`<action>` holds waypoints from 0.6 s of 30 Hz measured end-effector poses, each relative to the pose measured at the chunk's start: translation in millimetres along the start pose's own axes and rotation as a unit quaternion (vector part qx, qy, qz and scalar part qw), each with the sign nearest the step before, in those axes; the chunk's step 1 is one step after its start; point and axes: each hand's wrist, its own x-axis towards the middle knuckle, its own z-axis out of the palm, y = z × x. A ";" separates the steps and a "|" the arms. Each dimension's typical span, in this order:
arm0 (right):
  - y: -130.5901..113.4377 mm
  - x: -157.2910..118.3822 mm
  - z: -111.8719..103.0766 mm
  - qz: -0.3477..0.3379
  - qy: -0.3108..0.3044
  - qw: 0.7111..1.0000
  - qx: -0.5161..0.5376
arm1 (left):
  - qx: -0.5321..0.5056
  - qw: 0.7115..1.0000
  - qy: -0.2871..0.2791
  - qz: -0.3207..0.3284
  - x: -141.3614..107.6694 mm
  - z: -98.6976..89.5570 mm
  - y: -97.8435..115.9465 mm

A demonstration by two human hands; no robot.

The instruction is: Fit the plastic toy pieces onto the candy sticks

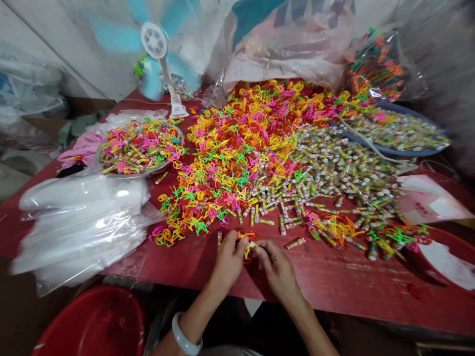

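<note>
Several clear plastic bags [85,222] lie stacked over the left end of the red desk [174,264], above a red tub [92,316] that stands below its edge. Behind the stack is a metal bowl [148,172] full of mixed bright pieces and tubes, and farther back a white fan [155,42] with pale blue blades.

A large heap of coloured plastic pieces [222,153], yellow, pink, orange, green and red, spreads across the middle. In front of it, near the desk's edge, the left hand [228,259] has its grip nearly closed, thumb and fingertips pinching a small cluster of orange and yellow pieces [247,252]. A pale bangle [185,336] circles that arm.

Just to the right, the right hand [277,264] meets it, thumb and forefinger pressed together at a tiny white-ended item [253,244] in the cluster; its exact shape is too small to tell. A loose printed tube [295,243] lies just beyond the right hand.

Farther right come a heap of small printed tubes [345,163], a blue basin [415,152] filled with more, and a red basket [421,262] at the desk's front.
</note>
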 end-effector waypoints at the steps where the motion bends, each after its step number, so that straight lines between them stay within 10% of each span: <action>1: -0.2 -0.4 0.9 0.001 0.000 1.000 -0.004 | -0.001 1.000 0.002 0.000 0.0 0.7 -0.1; 18: -12.6 -7.1 16.6 0.070 -0.032 0.982 0.175 | 0.083 0.993 0.062 0.054 -4.4 0.7 -3.4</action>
